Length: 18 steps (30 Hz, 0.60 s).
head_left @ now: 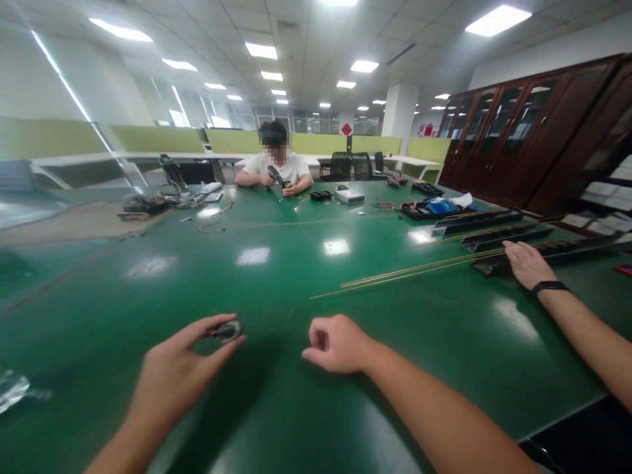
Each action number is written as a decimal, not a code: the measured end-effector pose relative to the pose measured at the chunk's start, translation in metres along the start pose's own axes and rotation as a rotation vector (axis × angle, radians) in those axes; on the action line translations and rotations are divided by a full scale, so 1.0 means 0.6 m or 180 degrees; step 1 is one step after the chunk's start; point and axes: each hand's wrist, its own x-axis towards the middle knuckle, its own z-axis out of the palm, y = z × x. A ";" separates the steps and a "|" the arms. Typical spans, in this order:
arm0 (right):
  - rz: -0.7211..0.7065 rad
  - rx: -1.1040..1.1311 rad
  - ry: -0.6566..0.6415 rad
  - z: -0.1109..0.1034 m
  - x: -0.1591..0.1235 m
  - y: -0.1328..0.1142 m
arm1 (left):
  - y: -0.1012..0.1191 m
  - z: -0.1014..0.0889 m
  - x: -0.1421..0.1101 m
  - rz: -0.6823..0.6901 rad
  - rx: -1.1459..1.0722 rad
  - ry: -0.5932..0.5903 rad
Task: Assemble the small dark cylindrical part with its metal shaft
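we pinch a small dark round part (229, 331) over the green table (276, 276).
our left hand (172, 370) clamps it between thumb and fingers; our right hand (340, 343) curls nearby, and we cannot tell whether it grips anything. beyond, thin brass-coloured rods (375, 278) extend from black channels (488, 266) beside a co-worker's hand (530, 265).

"What sits in the left hand (170, 372)?"
"A small dark part (228, 331), too blurred to name, its ends partly covered by the fingers (202, 325)."
"And the right hand (338, 343)?"
"Its curled fingers hide the palm; I can't tell whether anything is inside."
"That clear thing (12, 390) at far left?"
"Smeared, and cut off by the edge."
"The red object (625, 269) at far right?"
"Cut off too, like the nearby co-worker's forearm (587, 336)."
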 end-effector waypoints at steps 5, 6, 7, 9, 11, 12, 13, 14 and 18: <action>0.0217 0.0301 0.0463 0.007 0.008 0.020 | 0.041 0.139 0.019 0.0371 -0.0811 -0.0252; 0.0219 0.0364 0.0514 0.010 0.009 0.022 | 0.042 0.155 0.014 0.0381 -0.0969 -0.0324; 0.0199 0.0396 0.0540 0.012 0.010 0.023 | 0.041 0.167 0.008 0.0378 -0.1091 -0.0420; 0.0144 0.0431 0.0534 0.014 0.011 0.022 | 0.035 0.177 -0.002 0.0368 -0.1239 -0.0646; 0.0151 0.0491 0.0544 0.013 0.011 0.018 | 0.029 0.176 -0.006 0.0341 -0.1274 -0.0758; 0.0192 0.0522 0.0570 0.012 0.011 0.015 | 0.027 0.175 -0.005 0.0333 -0.1263 -0.0787; 0.0251 0.0539 0.0606 0.011 0.010 0.012 | 0.026 0.174 -0.004 0.0338 -0.1244 -0.0813; 0.0313 0.0546 0.0626 0.010 0.009 0.009 | 0.026 0.174 -0.002 0.0353 -0.1220 -0.0840; 0.0430 0.0560 0.0594 0.007 0.007 0.004 | 0.029 0.177 0.001 0.0397 -0.1121 -0.0923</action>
